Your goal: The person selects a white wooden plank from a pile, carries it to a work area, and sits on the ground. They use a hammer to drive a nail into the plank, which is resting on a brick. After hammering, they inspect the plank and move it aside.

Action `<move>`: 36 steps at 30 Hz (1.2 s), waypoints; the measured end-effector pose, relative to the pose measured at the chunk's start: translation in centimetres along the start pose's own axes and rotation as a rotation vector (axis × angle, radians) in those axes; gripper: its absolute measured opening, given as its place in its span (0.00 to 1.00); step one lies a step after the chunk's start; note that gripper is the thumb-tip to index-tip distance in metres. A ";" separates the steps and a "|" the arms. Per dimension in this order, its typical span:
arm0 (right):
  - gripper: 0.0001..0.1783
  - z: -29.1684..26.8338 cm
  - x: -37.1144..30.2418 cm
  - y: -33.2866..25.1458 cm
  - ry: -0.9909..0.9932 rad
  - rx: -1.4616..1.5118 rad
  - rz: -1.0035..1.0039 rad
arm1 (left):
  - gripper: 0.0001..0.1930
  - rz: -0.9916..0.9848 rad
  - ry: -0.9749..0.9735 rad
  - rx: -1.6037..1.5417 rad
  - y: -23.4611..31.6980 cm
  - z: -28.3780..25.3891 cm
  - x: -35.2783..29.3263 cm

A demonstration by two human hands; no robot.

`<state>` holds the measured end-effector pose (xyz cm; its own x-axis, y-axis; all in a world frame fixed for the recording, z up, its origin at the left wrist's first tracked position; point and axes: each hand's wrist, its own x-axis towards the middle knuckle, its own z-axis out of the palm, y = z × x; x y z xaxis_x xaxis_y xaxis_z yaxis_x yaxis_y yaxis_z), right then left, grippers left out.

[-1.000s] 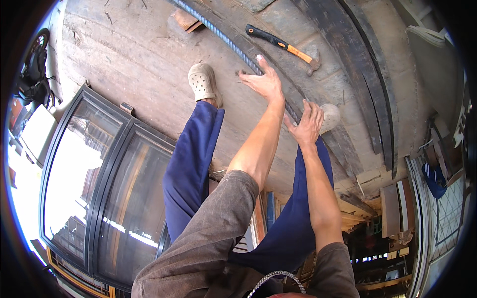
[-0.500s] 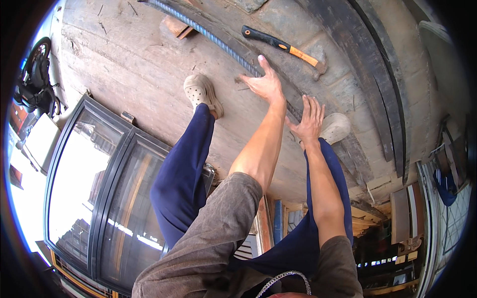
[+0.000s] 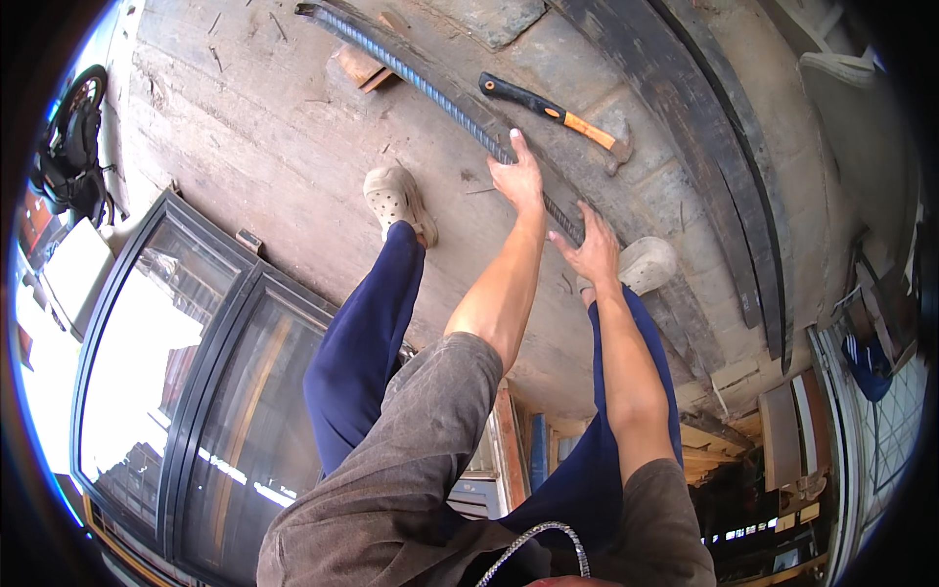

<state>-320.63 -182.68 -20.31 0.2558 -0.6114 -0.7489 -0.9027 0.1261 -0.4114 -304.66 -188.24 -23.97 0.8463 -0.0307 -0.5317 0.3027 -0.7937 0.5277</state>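
A long ribbed steel bar (image 3: 421,86) runs slantwise from the far left toward my right foot, along a dark strip of wood. My left hand (image 3: 518,181) is closed round the bar near its middle, the thumb pointing away from me. Closer to me, my right hand (image 3: 597,252) has the bar between its thumb and fingers; its palm side is hidden. Just beyond the bar lies a hammer (image 3: 548,108) with a black and orange handle, touched by neither hand.
Small wood blocks (image 3: 360,68) lie by the bar's far part. Long dark planks (image 3: 685,127) stretch along the right. My clog-shod feet straddle the bar's near end. A dark-framed glass panel (image 3: 215,362) stands at left, with a motorcycle (image 3: 73,147) behind it. Nails lie on the floor.
Both hands have come down onto the bar, and their spread fingers have drawn in round it. The hammer shifts only slightly in view as my head moves.
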 end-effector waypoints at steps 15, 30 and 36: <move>0.60 3.6 4.7 3.4 0.374 -0.216 -0.164 | 0.46 0.160 -0.064 -0.209 -2.9 2.9 1.3; 0.16 -2.0 -3.7 -5.2 0.128 -0.236 0.151 | 0.47 0.461 -0.666 0.347 1.7 -14.2 0.1; 0.19 -6.6 -10.6 -13.0 0.150 -0.175 0.079 | 0.37 0.438 -0.689 0.651 1.3 -25.5 7.4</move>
<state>-313.91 -182.97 -3.59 0.1398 -0.7160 -0.6839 -0.9674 0.0485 -0.2486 -286.89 -174.02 -10.33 0.3299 -0.5727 -0.7505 -0.4386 -0.7969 0.4153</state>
